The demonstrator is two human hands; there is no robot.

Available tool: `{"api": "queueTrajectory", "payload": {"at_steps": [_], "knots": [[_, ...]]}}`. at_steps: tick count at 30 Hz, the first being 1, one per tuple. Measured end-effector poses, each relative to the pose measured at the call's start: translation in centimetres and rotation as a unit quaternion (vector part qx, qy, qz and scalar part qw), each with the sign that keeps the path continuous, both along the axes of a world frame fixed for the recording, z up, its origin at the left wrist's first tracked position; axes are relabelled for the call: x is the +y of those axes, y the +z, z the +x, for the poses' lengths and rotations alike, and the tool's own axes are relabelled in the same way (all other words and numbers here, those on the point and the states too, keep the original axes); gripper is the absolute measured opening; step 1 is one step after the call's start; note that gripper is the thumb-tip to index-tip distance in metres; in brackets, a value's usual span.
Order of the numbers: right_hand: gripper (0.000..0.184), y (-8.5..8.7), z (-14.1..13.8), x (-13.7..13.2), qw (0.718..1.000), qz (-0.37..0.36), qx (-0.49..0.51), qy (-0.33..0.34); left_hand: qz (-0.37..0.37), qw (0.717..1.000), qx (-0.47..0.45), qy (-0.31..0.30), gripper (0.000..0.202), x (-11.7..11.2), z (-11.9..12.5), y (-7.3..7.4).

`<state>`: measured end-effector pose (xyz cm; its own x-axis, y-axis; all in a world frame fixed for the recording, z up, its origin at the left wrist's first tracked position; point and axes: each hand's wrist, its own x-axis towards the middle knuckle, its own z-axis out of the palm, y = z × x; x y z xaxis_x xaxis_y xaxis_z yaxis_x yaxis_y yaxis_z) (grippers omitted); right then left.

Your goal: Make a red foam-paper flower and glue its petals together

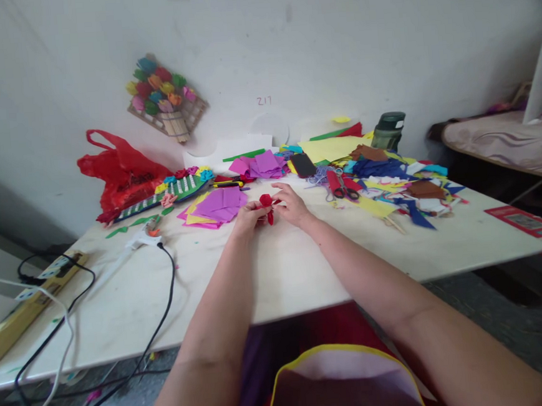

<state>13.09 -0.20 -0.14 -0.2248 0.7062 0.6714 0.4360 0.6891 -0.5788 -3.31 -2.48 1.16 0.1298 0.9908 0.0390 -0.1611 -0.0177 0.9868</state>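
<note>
Between my hands, above the middle of the table (295, 276), is a small red paper flower (266, 201) with several folded petals. My left hand (251, 216) pinches it from the left, its fingers closed on the red paper. At its right side my right hand (292, 205) has thumb and finger pressed together at the petals, the other fingers raised. The fingertips partly cover the piece. Just left of my left hand lie purple paper sheets (223, 204) with some yellow among them.
A hot glue gun (143, 237) with a black cord lies left, near a power strip (30, 303). Scissors (343, 185), a phone (302, 165), paper scraps (381, 169) and a green bottle (388, 132) are to the right. A red plastic bag (120, 168) stands back left.
</note>
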Motion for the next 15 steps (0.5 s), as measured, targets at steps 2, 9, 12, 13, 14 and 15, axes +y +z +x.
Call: {"api": "queueTrajectory", "payload": {"at_steps": [2,9,12,13,14,15], "knots": [[0.029,-0.2,0.2,0.3,0.999,-0.018,0.042,-0.015,0.001,1.000,-0.013,0.007,0.028,0.0,0.1,0.1],[0.027,-0.4,0.1,0.9,0.961,-0.169,0.216,-0.040,-0.010,0.997,-0.064,0.046,0.025,-0.1,0.2,0.3],[0.022,0.1,-0.5,0.1,0.932,-0.256,0.256,-0.019,-0.014,0.995,-0.078,0.056,0.025,-0.1,0.2,0.3],[0.021,0.4,-0.7,-0.3,0.923,-0.278,0.267,0.002,-0.015,0.995,-0.083,0.058,0.026,0.0,0.2,0.3],[0.020,0.6,-0.8,-0.6,0.913,-0.298,0.279,0.018,-0.015,0.994,-0.088,0.058,0.029,-0.1,0.3,0.3],[0.019,0.9,-1.0,-0.9,0.904,-0.311,0.293,0.028,-0.013,0.994,-0.093,0.058,0.031,-0.1,0.4,0.2]]}}
